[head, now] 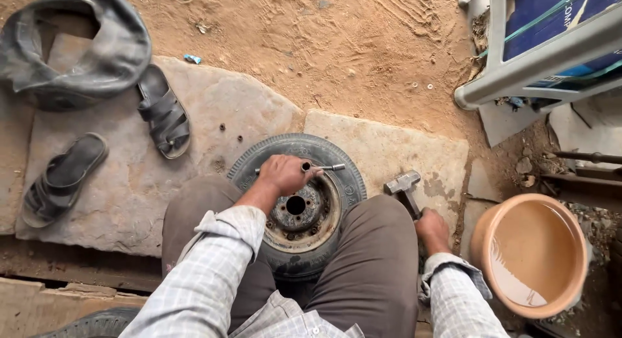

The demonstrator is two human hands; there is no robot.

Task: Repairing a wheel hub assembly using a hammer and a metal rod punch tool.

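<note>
You are working a small tyre (295,202) wedged between your knees.
Your left hand (283,174) is gripping a metal bar (322,167) across the rusty rim (303,215) at 12 o'clock; your right hand (433,229) is clutching a hammer (404,186) at 3 o'clock, beside a basin (530,254) of water.

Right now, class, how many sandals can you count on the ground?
2. One sandal lies on the stone slab beside the inner tube; the other sandal lies lower left. None seem hidden.

Tyre (350,176) between knees on slab (402,150); sandals (162,114) left, basin (528,254) right.
</note>
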